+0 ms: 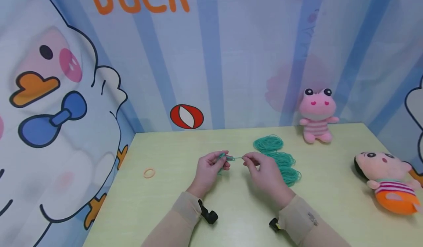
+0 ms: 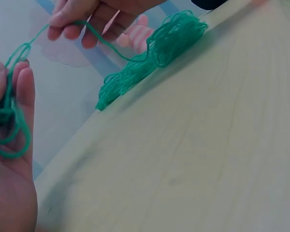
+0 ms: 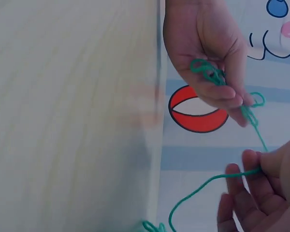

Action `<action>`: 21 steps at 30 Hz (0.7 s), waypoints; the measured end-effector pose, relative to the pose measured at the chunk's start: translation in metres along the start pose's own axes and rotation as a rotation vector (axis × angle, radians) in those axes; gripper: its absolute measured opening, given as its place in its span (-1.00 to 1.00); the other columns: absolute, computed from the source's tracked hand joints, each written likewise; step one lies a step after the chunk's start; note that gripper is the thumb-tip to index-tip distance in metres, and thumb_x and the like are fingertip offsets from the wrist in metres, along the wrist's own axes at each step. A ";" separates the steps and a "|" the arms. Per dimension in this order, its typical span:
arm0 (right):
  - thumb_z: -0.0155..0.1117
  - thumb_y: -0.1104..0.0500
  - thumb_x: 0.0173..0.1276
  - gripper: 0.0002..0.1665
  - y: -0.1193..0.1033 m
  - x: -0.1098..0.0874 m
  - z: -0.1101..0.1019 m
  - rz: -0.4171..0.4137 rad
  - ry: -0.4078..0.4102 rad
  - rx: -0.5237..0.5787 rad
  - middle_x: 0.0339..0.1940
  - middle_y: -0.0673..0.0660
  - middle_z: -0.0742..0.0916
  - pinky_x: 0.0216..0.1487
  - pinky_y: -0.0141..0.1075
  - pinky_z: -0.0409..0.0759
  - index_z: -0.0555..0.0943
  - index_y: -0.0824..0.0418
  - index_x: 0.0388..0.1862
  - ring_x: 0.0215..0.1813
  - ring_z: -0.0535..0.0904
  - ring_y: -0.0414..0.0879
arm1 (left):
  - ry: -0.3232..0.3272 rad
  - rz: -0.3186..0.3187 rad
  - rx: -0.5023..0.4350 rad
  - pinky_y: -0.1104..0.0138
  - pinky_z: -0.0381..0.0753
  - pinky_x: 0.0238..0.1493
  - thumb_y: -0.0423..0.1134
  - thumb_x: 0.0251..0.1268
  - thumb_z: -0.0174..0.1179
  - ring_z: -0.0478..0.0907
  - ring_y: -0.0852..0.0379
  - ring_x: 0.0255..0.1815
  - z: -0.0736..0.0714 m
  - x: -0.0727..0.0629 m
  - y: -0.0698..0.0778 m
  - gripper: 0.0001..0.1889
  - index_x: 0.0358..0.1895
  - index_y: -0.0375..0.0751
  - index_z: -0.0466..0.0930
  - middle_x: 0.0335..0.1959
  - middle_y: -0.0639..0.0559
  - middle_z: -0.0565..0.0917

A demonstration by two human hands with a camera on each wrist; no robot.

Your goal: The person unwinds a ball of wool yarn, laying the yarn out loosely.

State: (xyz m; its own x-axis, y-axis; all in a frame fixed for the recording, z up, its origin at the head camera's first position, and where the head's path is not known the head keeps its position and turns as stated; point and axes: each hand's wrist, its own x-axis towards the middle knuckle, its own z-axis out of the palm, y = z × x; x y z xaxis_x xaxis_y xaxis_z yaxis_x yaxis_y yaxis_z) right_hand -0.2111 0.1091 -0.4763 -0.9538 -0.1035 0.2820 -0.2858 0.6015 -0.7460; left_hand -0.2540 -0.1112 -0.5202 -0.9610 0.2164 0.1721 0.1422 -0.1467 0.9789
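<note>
In the head view my left hand (image 1: 206, 173) grips a small bunch of looped green yarn (image 3: 210, 73) between thumb and fingers, above the pale table. Loops stick out on both sides of the fingers in the right wrist view. My right hand (image 1: 267, 172), a little to the right, pinches the taut yarn strand (image 1: 238, 157) that leaves the bunch. From those fingertips the yarn runs on slackly to a pile of green yarn skeins (image 2: 176, 38) lying on the table behind the right hand. Part of the left hand's bunch is hidden by its fingers.
An orange ring (image 1: 149, 177) lies at the left on the table (image 1: 178, 144). A pink frog plush (image 1: 317, 111) sits at the back right, and a doll plush (image 1: 393, 184) lies near the right edge. A printed cloth backdrop (image 1: 238, 56) stands behind the table.
</note>
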 end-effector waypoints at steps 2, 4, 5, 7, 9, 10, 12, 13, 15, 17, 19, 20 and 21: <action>0.28 0.14 0.70 -0.77 0.000 0.000 -0.007 -0.015 0.063 0.015 -0.14 0.05 0.90 -0.04 -0.21 0.78 0.80 0.19 0.10 -0.04 0.82 -0.03 | 0.014 -0.010 0.000 0.34 0.87 -0.08 -0.39 0.66 0.22 0.79 0.28 -0.30 0.000 0.000 0.000 -0.63 0.33 -0.60 0.60 -0.01 -0.12 0.90; 0.29 0.17 0.69 -0.78 0.001 -0.002 -0.014 -0.033 0.121 0.032 -0.15 0.07 0.90 -0.16 -0.33 0.72 0.80 0.22 0.10 -0.07 0.80 -0.02 | 0.025 -0.020 -0.006 0.38 0.85 -0.13 -0.36 0.68 0.21 0.78 0.28 -0.32 0.000 0.001 0.000 -0.63 0.34 -0.59 0.60 -0.07 -0.06 0.91; 0.30 0.19 0.68 -0.79 0.003 -0.002 -0.017 -0.047 0.149 0.036 -0.16 0.08 0.89 -0.19 -0.38 0.69 0.79 0.24 0.09 -0.09 0.79 -0.02 | 0.030 -0.023 -0.009 0.40 0.84 -0.16 -0.35 0.69 0.21 0.77 0.29 -0.33 0.000 0.001 0.000 -0.62 0.33 -0.59 0.61 -0.12 0.00 0.91; 0.31 0.22 0.66 -0.80 0.005 -0.004 -0.023 -0.085 0.206 0.043 -0.19 0.10 0.89 -0.23 -0.44 0.66 0.79 0.27 0.08 -0.14 0.77 -0.04 | 0.038 -0.018 -0.012 0.44 0.80 -0.22 -0.33 0.70 0.19 0.74 0.30 -0.36 0.000 0.001 0.000 -0.63 0.31 -0.61 0.61 -0.23 0.12 0.88; 0.33 0.24 0.64 -0.82 0.009 -0.007 -0.029 -0.116 0.256 0.043 -0.22 0.11 0.88 -0.23 -0.49 0.64 0.79 0.30 0.05 -0.18 0.75 -0.10 | 0.052 0.000 -0.013 0.47 0.75 -0.26 -0.32 0.71 0.19 0.72 0.30 -0.37 0.001 0.001 0.000 -0.63 0.28 -0.63 0.62 -0.31 0.18 0.84; 0.34 0.26 0.63 -0.83 0.011 -0.008 -0.032 -0.131 0.279 0.036 -0.23 0.11 0.88 -0.21 -0.52 0.63 0.79 0.31 0.04 -0.19 0.74 -0.13 | 0.060 0.012 -0.008 0.48 0.73 -0.27 -0.31 0.71 0.19 0.70 0.30 -0.38 0.001 0.001 0.000 -0.63 0.26 -0.63 0.62 -0.33 0.19 0.82; 0.36 0.29 0.61 -0.85 0.016 -0.011 -0.038 -0.149 0.314 0.023 -0.25 0.11 0.88 -0.18 -0.59 0.60 0.80 0.31 0.00 -0.22 0.71 -0.22 | 0.078 0.038 0.003 0.49 0.70 -0.27 -0.30 0.69 0.22 0.67 0.29 -0.39 0.001 0.000 0.000 -0.66 0.20 -0.61 0.64 -0.34 0.17 0.80; 0.37 0.30 0.60 -0.87 0.018 -0.013 -0.041 -0.153 0.329 0.018 -0.26 0.11 0.88 -0.17 -0.62 0.58 0.80 0.30 -0.01 -0.23 0.69 -0.27 | 0.087 0.047 0.007 0.49 0.71 -0.26 -0.30 0.68 0.23 0.67 0.28 -0.39 0.001 0.000 0.000 -0.68 0.17 -0.59 0.65 -0.34 0.16 0.79; 0.37 0.32 0.59 -0.89 0.023 -0.017 -0.046 -0.147 0.347 0.016 -0.27 0.11 0.87 -0.19 -0.65 0.56 0.80 0.30 -0.03 -0.24 0.66 -0.33 | 0.097 0.058 0.008 0.47 0.73 -0.23 -0.32 0.65 0.27 0.68 0.28 -0.38 0.001 0.000 0.000 -0.73 0.12 -0.53 0.68 -0.32 0.10 0.80; 0.37 0.32 0.59 -0.89 0.028 -0.019 -0.052 -0.138 0.367 0.015 -0.28 0.13 0.87 -0.19 -0.67 0.55 0.79 0.31 -0.03 -0.25 0.64 -0.39 | 0.095 0.053 0.001 0.44 0.78 -0.20 -0.34 0.63 0.29 0.71 0.27 -0.37 0.001 0.001 0.000 -0.76 0.12 -0.48 0.70 -0.27 0.03 0.81; 0.36 0.31 0.60 -0.87 0.033 -0.021 -0.058 -0.120 0.386 0.014 -0.28 0.15 0.87 -0.20 -0.68 0.54 0.80 0.31 -0.02 -0.26 0.62 -0.43 | 0.087 0.045 0.000 0.42 0.81 -0.18 -0.37 0.62 0.28 0.73 0.27 -0.35 0.000 0.001 -0.001 -0.75 0.17 -0.49 0.70 -0.23 -0.01 0.84; 0.35 0.30 0.61 -0.86 0.036 -0.023 -0.062 -0.108 0.394 0.012 -0.28 0.15 0.87 -0.21 -0.68 0.53 0.80 0.31 -0.01 -0.26 0.60 -0.45 | 0.081 0.042 0.000 0.42 0.82 -0.17 -0.38 0.63 0.27 0.73 0.27 -0.34 0.000 0.001 -0.001 -0.73 0.21 -0.50 0.69 -0.21 -0.02 0.85; 0.35 0.29 0.62 -0.86 0.038 -0.024 -0.065 -0.096 0.401 0.005 -0.28 0.16 0.87 -0.21 -0.69 0.52 0.80 0.31 0.00 -0.26 0.59 -0.46 | 0.072 0.039 0.006 0.42 0.82 -0.17 -0.39 0.64 0.25 0.73 0.27 -0.34 0.000 0.001 -0.001 -0.71 0.25 -0.51 0.68 -0.19 0.00 0.86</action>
State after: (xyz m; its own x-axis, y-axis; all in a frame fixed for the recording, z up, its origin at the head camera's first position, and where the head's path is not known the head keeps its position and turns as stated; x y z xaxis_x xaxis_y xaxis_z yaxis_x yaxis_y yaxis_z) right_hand -0.1936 0.1859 -0.4726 -0.8111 0.1587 0.5630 -0.3735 0.6003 -0.7072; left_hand -0.2552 -0.1109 -0.5214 -0.9693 0.1405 0.2017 0.1809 -0.1480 0.9723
